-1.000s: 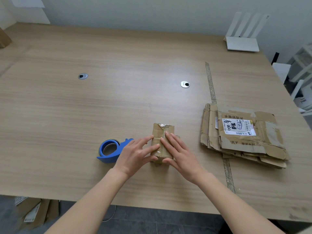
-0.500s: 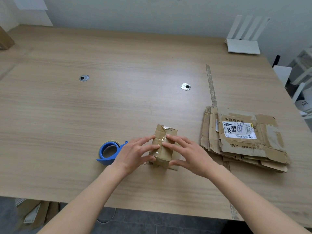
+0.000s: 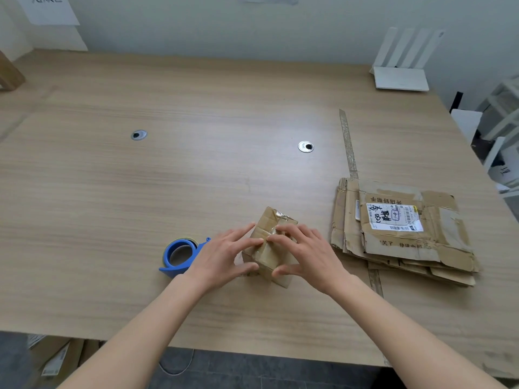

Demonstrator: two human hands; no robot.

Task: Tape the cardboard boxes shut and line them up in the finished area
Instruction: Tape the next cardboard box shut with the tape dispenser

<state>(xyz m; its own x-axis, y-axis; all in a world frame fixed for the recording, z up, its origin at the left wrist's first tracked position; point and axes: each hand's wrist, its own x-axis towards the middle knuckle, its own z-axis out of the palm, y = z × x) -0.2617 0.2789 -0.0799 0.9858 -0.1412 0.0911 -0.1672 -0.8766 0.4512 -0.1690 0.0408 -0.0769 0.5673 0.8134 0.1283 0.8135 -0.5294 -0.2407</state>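
Observation:
A small brown cardboard box (image 3: 271, 220) with clear tape along its top sits near the front middle of the wooden table (image 3: 196, 178), turned at an angle. My left hand (image 3: 222, 256) grips its left side, fingers laid on top and thumb against the near face. My right hand (image 3: 309, 254) grips the right side the same way. My fingertips meet over the taped seam. A blue tape dispenser (image 3: 179, 255) lies on the table just left of my left hand.
A stack of flattened cardboard boxes (image 3: 401, 231) with a shipping label lies to the right, across a strip of tape (image 3: 348, 144) stuck on the table. A white router (image 3: 401, 77) stands at the back right. Two cable grommets (image 3: 305, 146) sit mid-table. Cardboard (image 3: 56, 357) lies on the floor.
The box has turned clockwise under my hands. My fingers went from lying flat along the top to wrapping its sides, thumbs on the near face.

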